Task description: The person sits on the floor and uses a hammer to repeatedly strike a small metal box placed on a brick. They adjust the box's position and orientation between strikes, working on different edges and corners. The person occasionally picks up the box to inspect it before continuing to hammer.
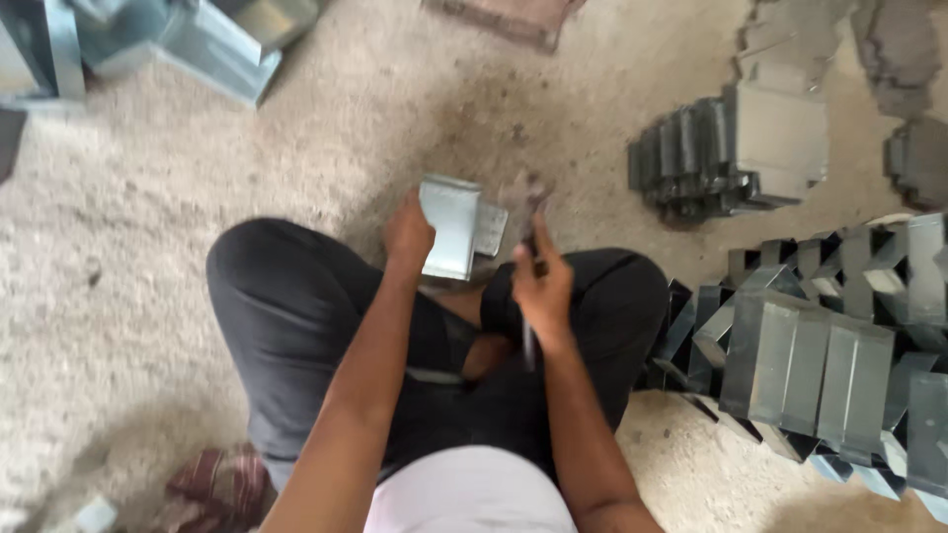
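I sit cross-legged on a rough concrete floor. My left hand [408, 235] grips the left edge of a bent grey sheet-metal piece [450, 225] standing on the floor in front of my knees. A flat tab of that piece [491, 229] sticks out to the right. My right hand [541, 286] is closed around the handle of a hammer-like tool [534, 219], blurred with motion, its head just right of the metal piece.
A long row of folded grey metal pieces [820, 355] lies to my right. Another stack [731, 153] sits at the upper right. Shiny metal boxes [197, 39] are at the top left. A dark red cloth [217, 484] lies by my left hip.
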